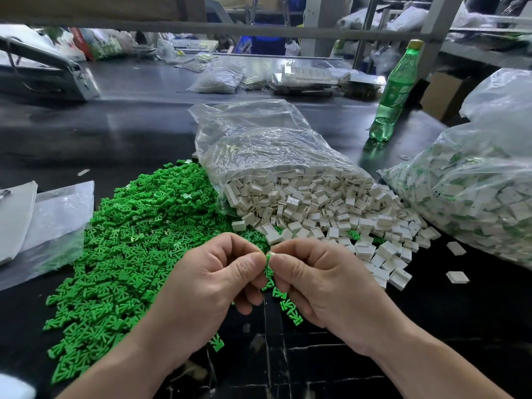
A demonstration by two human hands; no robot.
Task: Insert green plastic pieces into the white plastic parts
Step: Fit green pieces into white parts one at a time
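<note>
Left hand [213,280], right hand [319,279], green piece [268,258] pinched between them

bare dark worktop [123,131] lies open across the middle left of the frame and again at the lower right, beside the right hand [325,283]. the heap of green pieces [129,240] fills the lower left, and flat plastic sheets [51,220] block the left edge. the open bag of white parts [273,162] closes the centre, touching the heap. a fuller bag [475,203] walls the right edge. a green bottle [394,90] stands upright behind the gap between the bags.
</note>
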